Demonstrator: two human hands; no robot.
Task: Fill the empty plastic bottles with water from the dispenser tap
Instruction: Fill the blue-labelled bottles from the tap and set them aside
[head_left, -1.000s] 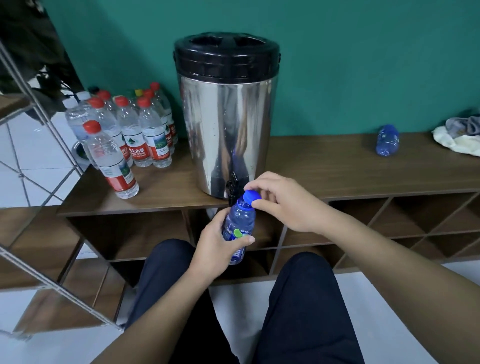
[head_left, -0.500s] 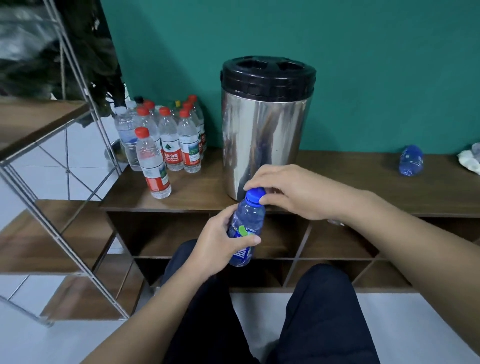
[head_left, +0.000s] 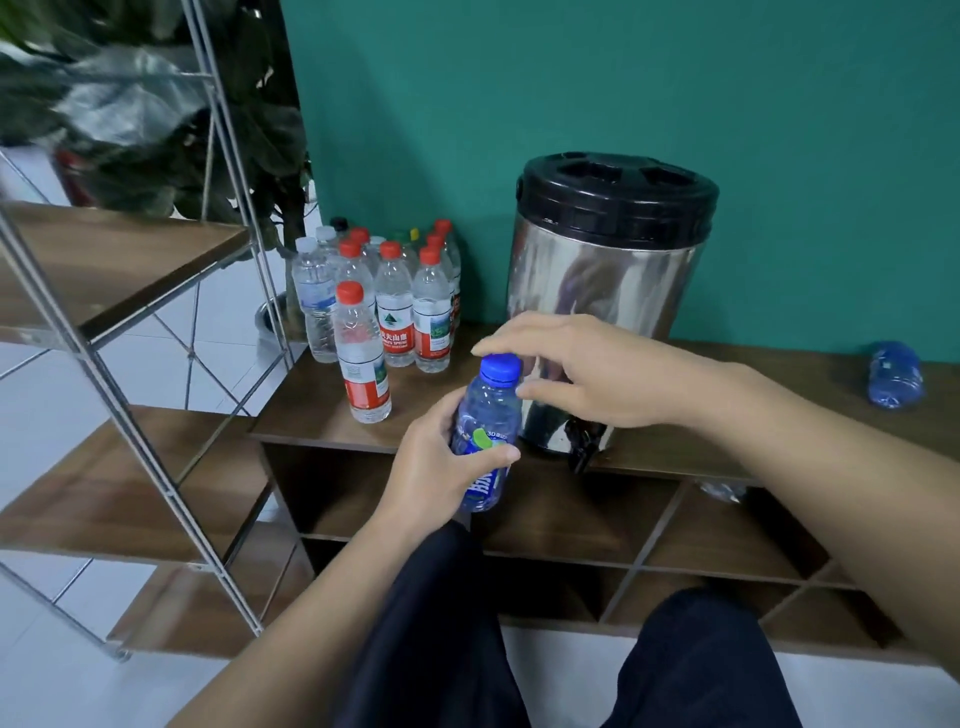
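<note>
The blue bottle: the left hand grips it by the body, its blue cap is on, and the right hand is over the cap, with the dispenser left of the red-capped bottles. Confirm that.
One detail is wrong. In the head view the steel dispenser stands to the right of the red-capped bottles, not left. The rest holds: the left hand grips the blue bottle by its body, the blue cap is on, and the right hand is over it.

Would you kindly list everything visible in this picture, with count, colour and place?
Dispenser: one, steel with black lid, on counter.
Tap: one, black, at dispenser's base.
Held bottle: one, blue, capped, before the counter.
Standing bottles: about ten, clear, mostly red caps, counter's left end.
Lying bottle: one, blue, counter's right.
Counter: one, brown wood.
Rack: one, metal and wood, left.
Plant: one, dark green, upper left.
Left hand: grips held bottle.
Right hand: fingers at its cap.
</note>
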